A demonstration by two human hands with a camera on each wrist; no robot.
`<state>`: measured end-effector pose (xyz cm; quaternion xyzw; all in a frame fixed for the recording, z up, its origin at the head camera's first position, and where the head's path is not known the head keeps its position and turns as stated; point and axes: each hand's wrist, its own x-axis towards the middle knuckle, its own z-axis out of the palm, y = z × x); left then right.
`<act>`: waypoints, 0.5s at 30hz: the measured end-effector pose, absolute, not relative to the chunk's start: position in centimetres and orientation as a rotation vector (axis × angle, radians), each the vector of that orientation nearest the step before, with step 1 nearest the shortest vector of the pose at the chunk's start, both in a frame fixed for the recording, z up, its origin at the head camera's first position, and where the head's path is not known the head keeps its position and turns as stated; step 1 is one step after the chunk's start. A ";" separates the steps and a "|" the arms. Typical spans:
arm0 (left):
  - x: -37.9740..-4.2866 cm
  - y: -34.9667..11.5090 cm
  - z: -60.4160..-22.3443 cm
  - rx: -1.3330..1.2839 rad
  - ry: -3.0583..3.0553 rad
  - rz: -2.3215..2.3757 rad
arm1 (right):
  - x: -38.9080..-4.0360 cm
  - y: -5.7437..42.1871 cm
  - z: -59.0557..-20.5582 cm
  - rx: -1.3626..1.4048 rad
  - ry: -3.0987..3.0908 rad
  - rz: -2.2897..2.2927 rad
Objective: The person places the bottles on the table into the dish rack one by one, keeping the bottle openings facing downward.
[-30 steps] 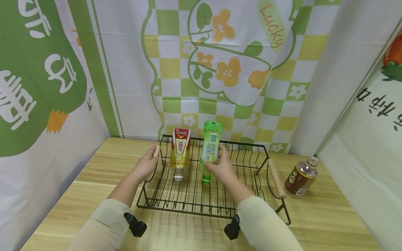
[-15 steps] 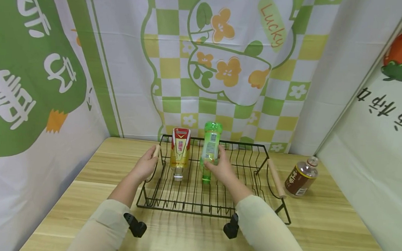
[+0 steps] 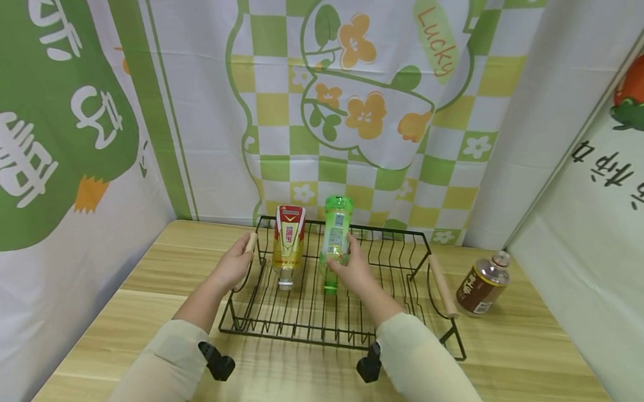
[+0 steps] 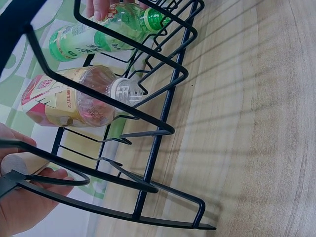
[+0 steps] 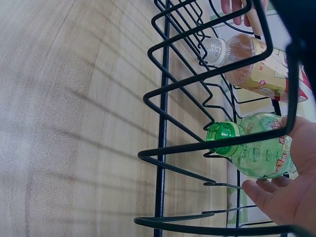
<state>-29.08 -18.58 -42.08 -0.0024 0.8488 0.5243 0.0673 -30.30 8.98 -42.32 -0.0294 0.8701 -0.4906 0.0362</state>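
Observation:
A black wire dish rack [image 3: 302,340] with wooden handles stands on the table. My left hand [image 3: 234,262] grips its left wooden handle [image 3: 252,241]; in the left wrist view the fingers [image 4: 58,178] wrap around the wood. Upside down in the rack is a clear green plastic bottle [image 3: 335,229], its green cap [image 5: 222,138] pointing down among the wires. My right hand [image 3: 355,269] holds this bottle from the right, thumb on the near side. To its left, a bottle with a red and yellow label [image 3: 289,239] also stands inverted in the rack, untouched.
A clear bottle with a brown label [image 3: 481,286] stands upright on the wooden table [image 3: 533,367], right of the rack's right wooden handle [image 3: 443,286]. Behind the rack hangs a green and white patterned curtain [image 3: 356,184], with printed cloth at both sides.
The green bottle's upper end has shifted slightly left and down, with my right hand and forearm following a little. My left hand and the rack have stayed in place.

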 end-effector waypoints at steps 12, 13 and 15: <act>-29.2 -18.6 -42.2 -0.007 2.568 1.579 | -30.1 9.0 -42.2 -0.074 2.681 -1.516; -29.2 -18.6 -42.2 -0.008 2.568 1.580 | -30.1 9.0 -42.2 -0.076 2.681 -1.516; -29.2 -18.6 -42.2 -0.008 2.569 1.583 | -30.1 9.0 -42.2 -0.082 2.682 -1.520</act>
